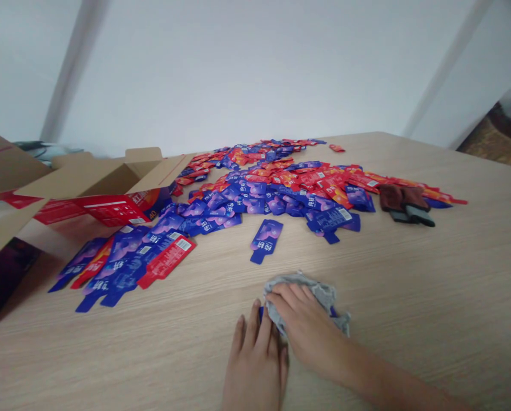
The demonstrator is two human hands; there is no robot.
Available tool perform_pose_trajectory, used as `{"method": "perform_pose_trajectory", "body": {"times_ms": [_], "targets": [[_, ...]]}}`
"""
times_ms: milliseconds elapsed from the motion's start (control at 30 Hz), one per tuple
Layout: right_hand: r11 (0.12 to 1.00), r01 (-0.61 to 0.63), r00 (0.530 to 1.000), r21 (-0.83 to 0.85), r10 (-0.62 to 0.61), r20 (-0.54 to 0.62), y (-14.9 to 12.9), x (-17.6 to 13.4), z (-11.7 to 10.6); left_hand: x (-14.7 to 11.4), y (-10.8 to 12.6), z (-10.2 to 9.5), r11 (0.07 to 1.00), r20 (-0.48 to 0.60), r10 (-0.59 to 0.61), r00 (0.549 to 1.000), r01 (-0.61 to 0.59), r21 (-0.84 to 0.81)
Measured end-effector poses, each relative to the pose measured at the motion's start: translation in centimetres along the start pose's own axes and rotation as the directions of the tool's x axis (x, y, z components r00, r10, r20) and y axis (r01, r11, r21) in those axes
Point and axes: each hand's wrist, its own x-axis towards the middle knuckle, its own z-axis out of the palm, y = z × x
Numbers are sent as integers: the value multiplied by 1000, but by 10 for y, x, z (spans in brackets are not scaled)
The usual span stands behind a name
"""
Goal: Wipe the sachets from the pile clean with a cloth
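Note:
My right hand (309, 325) grips a crumpled grey cloth (319, 288) and presses it down near the table's front. Under the cloth lies something flat and blue, probably a packet, mostly hidden; only small bits of it show. Beside it, my left hand (257, 357) rests flat with fingers stretched out, the fingertips at the blue edge. A single purple-blue packet (266, 238) lies just beyond the cloth. Further right is another blue packet (332, 221), back side up with a barcode.
A long heap of red and blue packets (255, 191) spreads across the back of the wooden table (387, 342). More packets lie fanned out at left, by open cardboard boxes (105, 182). Folded brown and grey cloths (405, 201) sit at right. A white wall (238, 68) stands behind.

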Motion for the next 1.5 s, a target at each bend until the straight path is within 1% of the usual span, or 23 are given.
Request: {"method": "perform_pose_trajectory", "body": {"times_ms": [67, 133, 267, 333, 400, 467, 533, 600, 667, 733, 867, 933, 1000, 1067, 1167, 1233, 1300, 1433, 1500], "targets": [[1000, -3, 1000, -29, 4, 16, -1, -5, 9, -1, -1, 0, 1000, 7, 3, 1000, -3, -7], [996, -66, 998, -60, 66, 3, 13, -16, 9, -1, -2, 0, 1000, -7, -10, 1000, 10, -9], [980, -162, 985, -119, 154, -77, 62, -38, -7, 0, 2, 1, 999, -6, -46, 999, 46, -25], [975, -180, 981, -128, 169, -92, 75, -41, -15, 1, 5, 1, 997, 16, -61, 998, 62, -35], [979, -177, 981, -101, 167, -95, 69, -36, -18, 2, 7, 0, 996, 40, -80, 996, 82, -40], [987, -152, 985, -48, 147, -90, 46, -27, -15, 3, 7, -2, 995, 65, -82, 995, 85, -45], [995, -99, 995, 1, 99, -29, 18, -18, -7, 3, 6, -3, 997, 88, -56, 994, 61, -54], [998, -48, 999, -31, 49, 10, -2, -15, 2, 3, 4, -4, 997, 96, -31, 995, 37, -63], [996, -60, 997, -71, 63, 33, -3, -18, 5, 3, 3, -4, 997, 81, -33, 996, 38, -64], [985, -136, 990, -102, 139, 27, 16, -26, 0, 3, 2, -4, 997, 52, -48, 998, 51, -57], [949, -281, 960, -143, 281, -20, 68, -40, -21, 4, 4, -4, 997, 33, -59, 998, 61, -44], [940, -315, 949, -132, 310, -55, 78, -40, -29, 5, 5, -4, 997, 38, -64, 997, 65, -38], [949, -305, 950, -83, 297, -94, 67, -33, -29, 5, 6, -5, 997, 40, -74, 996, 75, -30], [969, -246, 965, -18, 243, -100, 42, -25, -23, 6, 6, -6, 997, 52, -75, 996, 76, -30], [994, -108, 994, 0, 108, -22, 4, -17, -6, 5, 6, -7, 996, 79, -69, 994, 74, -57], [998, -55, 998, -23, 55, 31, -6, -19, 2, 5, 5, -8, 995, 91, -64, 994, 71, -71], [996, -84, 995, -43, 86, 52, 2, -26, 2, 5, 5, -7, 995, 94, -61, 994, 68, -74], [974, -214, 976, -79, 215, 6, 51, -42, -16, 5, 6, -6, 994, 89, -73, 993, 81, -80], [964, -259, 966, -62, 259, -11, 71, -42, -27, 5, 7, -7, 993, 97, -79, 992, 87, -83]]}}
